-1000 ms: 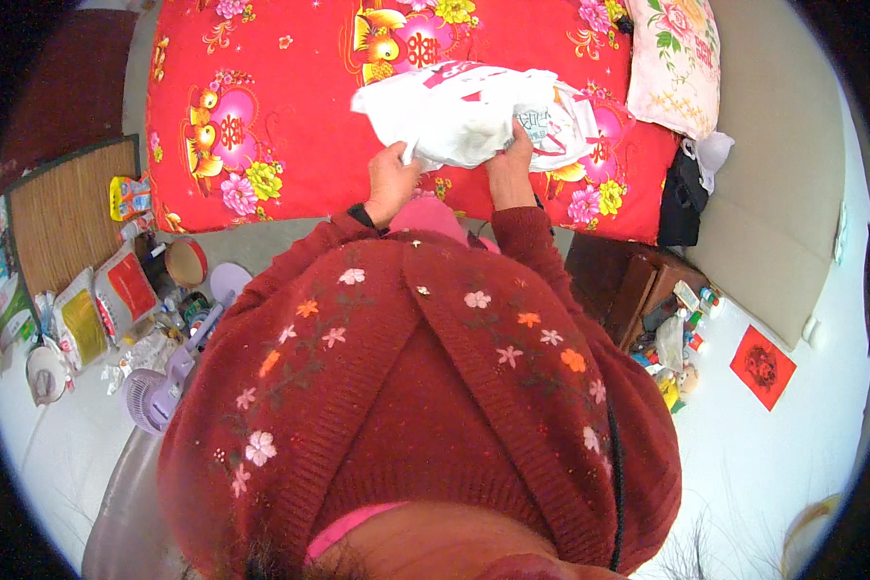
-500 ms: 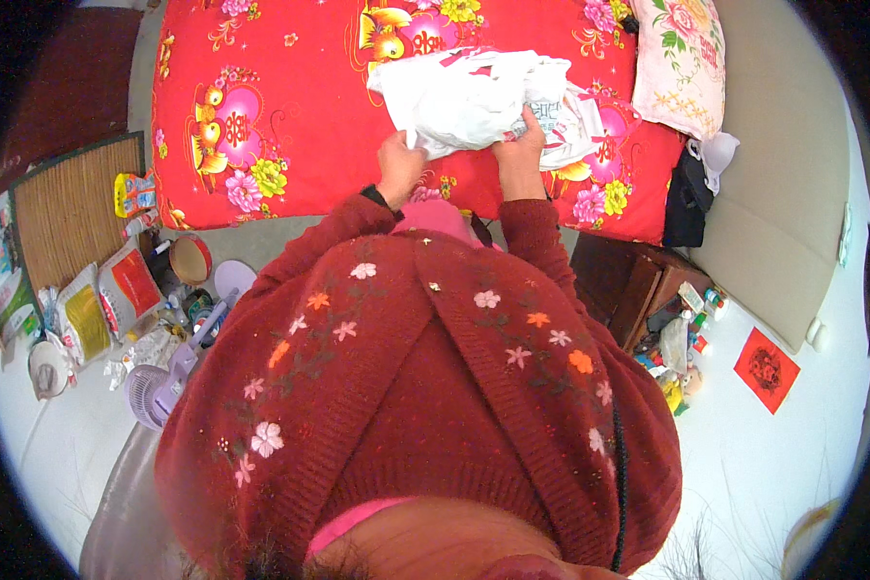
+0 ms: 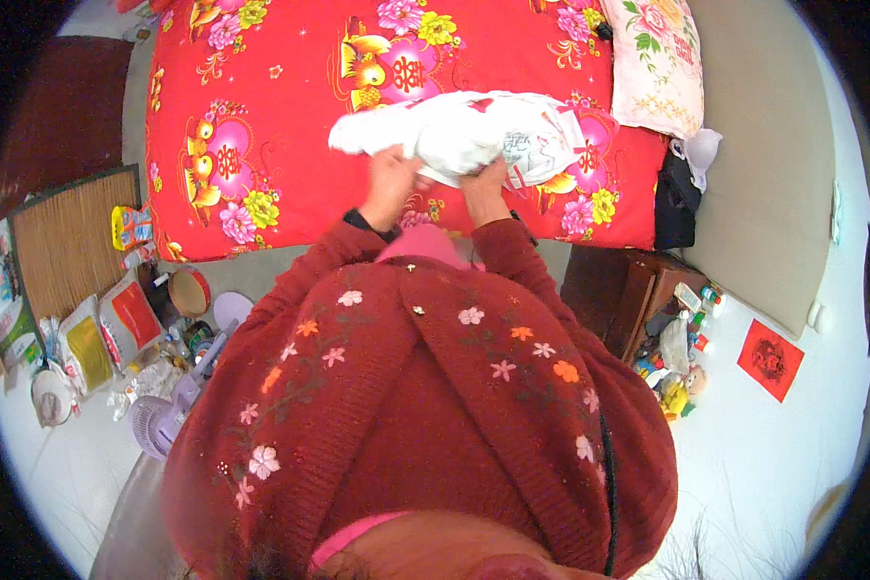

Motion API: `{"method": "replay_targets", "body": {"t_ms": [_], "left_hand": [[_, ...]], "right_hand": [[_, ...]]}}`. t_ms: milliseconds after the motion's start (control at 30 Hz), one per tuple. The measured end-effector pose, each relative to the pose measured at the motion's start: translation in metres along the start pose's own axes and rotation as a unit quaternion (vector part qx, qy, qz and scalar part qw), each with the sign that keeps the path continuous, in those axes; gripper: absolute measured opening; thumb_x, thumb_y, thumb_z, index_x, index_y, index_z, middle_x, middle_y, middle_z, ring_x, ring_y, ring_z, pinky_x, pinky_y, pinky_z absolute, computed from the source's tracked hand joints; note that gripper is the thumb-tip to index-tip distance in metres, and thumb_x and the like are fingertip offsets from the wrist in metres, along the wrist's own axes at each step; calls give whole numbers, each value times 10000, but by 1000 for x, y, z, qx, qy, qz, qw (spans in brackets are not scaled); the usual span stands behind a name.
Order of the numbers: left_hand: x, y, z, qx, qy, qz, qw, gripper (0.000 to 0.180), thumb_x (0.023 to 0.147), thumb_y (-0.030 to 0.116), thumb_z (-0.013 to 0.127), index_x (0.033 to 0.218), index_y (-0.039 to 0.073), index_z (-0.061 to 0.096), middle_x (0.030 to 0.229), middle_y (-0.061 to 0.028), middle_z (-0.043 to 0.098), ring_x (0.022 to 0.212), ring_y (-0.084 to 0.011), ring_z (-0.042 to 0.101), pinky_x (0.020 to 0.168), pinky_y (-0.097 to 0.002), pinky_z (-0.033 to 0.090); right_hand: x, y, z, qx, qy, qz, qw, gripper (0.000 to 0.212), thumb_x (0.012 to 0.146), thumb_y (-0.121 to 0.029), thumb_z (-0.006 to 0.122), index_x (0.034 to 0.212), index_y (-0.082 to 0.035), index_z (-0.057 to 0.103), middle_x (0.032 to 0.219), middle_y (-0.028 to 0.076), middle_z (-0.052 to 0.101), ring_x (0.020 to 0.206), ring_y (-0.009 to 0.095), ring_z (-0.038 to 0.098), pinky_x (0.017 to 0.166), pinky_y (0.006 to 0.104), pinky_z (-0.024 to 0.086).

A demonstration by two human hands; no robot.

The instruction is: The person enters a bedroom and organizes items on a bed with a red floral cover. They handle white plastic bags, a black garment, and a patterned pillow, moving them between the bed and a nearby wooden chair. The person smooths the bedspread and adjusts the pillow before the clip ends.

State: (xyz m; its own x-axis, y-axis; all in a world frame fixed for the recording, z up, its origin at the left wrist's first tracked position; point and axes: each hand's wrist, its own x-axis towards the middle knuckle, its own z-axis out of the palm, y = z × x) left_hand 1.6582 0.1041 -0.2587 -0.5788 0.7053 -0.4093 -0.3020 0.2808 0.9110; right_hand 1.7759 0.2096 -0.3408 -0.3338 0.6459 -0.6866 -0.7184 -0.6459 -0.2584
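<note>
A white plastic bag with red marks and dark print lies bunched in a long, narrow shape on the red patterned bedspread. At its near edge, my left hand is closed with the fingers curled at the bag's left half. My right hand pinches the same edge a little farther right, next to the printed part. The fingertips of both hands are partly hidden against the white plastic. Whether anything is inside the bag I cannot tell.
A floral pillow rests at the bed's right end, near a beige panel. Dark wooden furniture stands below the bed's right side. On the left are a purple fan, packed sacks and a round red-rimmed container.
The bag has become lower and longer, its far side now nearer to me. My left hand has turned more over its near edge, and both hands stay on it. The view has shifted slightly.
</note>
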Motion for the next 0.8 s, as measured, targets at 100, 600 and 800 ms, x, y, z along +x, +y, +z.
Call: {"method": "replay_targets", "body": {"t_ms": [100, 600, 800], "left_hand": [[22, -6, -23, 99, 3, 76, 992, 133, 782, 80, 533, 732, -30, 590, 556, -68, 570, 451, -139, 533, 423, -272, 410], [23, -28, -58, 52, 9, -22, 998, 236, 821, 160, 501, 717, -37, 580, 570, -75, 572, 478, -131, 528, 465, -260, 417], [37, -8, -80, 303, 37, 53, 951, 216, 778, 190, 535, 801, -14, 603, 596, -141, 584, 564, -272, 589, 541, -383, 455]], "right_hand": [[2, 19, -10, -398, -127, -223, 881, 359, 894, -182, 475, 1228, -51, 465, 1202, 114, 526, 1130, 286, 486, 962, 489, 386], [48, 1, -56, -860, -360, -288, 221, 135, 793, -116, 567, 885, -21, 597, 774, 121, 632, 732, 296, 596, 662, 338, 470], [20, -42, 20, -695, -98, -381, 602, 218, 794, -149, 576, 940, 13, 587, 884, 133, 632, 824, 286, 585, 767, 361, 448]]}}
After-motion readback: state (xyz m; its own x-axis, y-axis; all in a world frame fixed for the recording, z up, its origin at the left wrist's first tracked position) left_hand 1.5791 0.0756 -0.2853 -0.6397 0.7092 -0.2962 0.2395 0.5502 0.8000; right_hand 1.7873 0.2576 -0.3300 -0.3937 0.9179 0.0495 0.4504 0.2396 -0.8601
